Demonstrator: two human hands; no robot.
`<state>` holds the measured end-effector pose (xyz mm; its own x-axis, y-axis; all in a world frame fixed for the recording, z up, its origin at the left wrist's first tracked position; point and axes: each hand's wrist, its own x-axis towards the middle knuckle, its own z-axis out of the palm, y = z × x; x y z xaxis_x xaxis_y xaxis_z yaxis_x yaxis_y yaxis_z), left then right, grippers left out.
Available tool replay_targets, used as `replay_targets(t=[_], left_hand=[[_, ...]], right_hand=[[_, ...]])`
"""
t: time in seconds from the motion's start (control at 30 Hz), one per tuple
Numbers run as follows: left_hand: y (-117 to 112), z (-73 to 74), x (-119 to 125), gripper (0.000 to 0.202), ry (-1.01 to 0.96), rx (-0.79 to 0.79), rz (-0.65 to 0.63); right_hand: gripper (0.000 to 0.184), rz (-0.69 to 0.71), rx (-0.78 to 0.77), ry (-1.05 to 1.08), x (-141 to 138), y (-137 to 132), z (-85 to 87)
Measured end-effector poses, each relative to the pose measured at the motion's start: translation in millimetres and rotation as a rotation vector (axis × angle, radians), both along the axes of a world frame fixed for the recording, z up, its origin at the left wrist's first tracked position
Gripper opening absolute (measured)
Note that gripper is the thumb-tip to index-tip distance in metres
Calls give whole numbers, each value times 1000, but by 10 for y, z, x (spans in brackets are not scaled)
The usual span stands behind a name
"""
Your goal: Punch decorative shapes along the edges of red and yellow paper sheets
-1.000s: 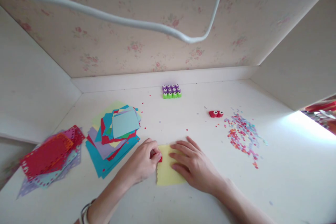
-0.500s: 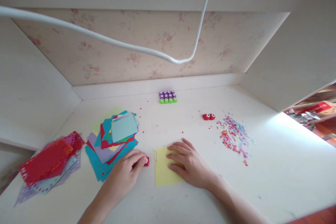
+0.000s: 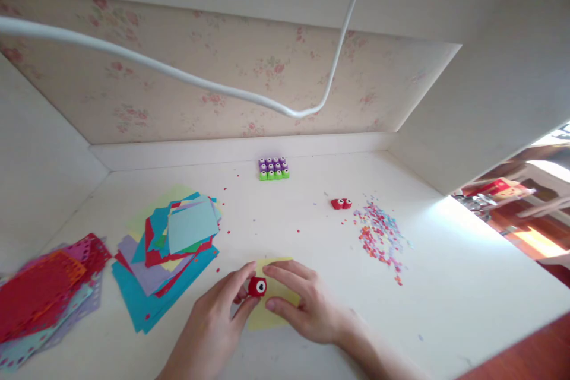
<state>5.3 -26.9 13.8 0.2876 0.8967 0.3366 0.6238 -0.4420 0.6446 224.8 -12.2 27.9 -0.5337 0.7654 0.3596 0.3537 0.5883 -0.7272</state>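
Note:
A small red craft punch (image 3: 257, 287) with a white top and a dark heart mark is held between the thumb and fingers of my left hand (image 3: 222, 303). It is over the left part of a yellow paper sheet (image 3: 276, 316), whose left edge it partly covers. My right hand (image 3: 307, 300) is over the same sheet, thumb and fingers apart, with the fingertips close to the punch's right side. Whether those fingertips touch the punch I cannot tell. Part of the sheet is hidden under my hands.
To the left lie a pile of coloured paper (image 3: 191, 225) and a stack of punched sheets (image 3: 40, 297). Purple and green punches (image 3: 274, 168) stand at the back. Two red punches (image 3: 341, 204) sit beside scattered confetti (image 3: 380, 231). A white cable (image 3: 214, 88) hangs across the view.
My left hand has lifted the red punch and brought it right, over the yellow paper. My right hand's fingers have come close to it. The view has shifted and tilted.

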Motion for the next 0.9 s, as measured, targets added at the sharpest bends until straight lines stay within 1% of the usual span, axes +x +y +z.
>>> replay_targets(t=[0.1,0.13,0.2,0.27,0.37,0.43,0.47,0.53,0.6,0.67,0.77,0.9], left_hand=[[-11,-39,136,37,-20,25,-21],[-10,-59,156,37,-26,24,-11],[-4,-96,156,38,-18,26,24],[-1,-116,123,35,17,69,44],[-14,-114,68,21,93,161,-19],[-34,-109,55,18,143,186,-83],[-45,-111,56,19,166,186,-107],[-64,-126,69,21,199,183,-133],[-75,-151,81,22,212,178,-144],[-79,-171,85,22,215,171,-144],[-84,-172,76,24,222,158,-151],[-92,-145,71,23,225,148,-149]], right_hand=[[27,29,-21,40,-59,-12,3],[25,11,-34,58,-58,-2,-5],[20,-92,-62,115,-6,51,-30],[16,-273,-75,164,127,162,-60],[19,-653,-42,148,454,434,-108],[23,-856,48,33,697,643,-145],[24,-914,112,-62,806,741,-166],[24,-955,214,-272,975,901,-211],[24,-953,259,-420,1068,1003,-257],[25,-961,281,-488,1098,1054,-298],[26,-1009,339,-552,1090,1069,-330],[26,-1038,377,-591,1063,1042,-308]])
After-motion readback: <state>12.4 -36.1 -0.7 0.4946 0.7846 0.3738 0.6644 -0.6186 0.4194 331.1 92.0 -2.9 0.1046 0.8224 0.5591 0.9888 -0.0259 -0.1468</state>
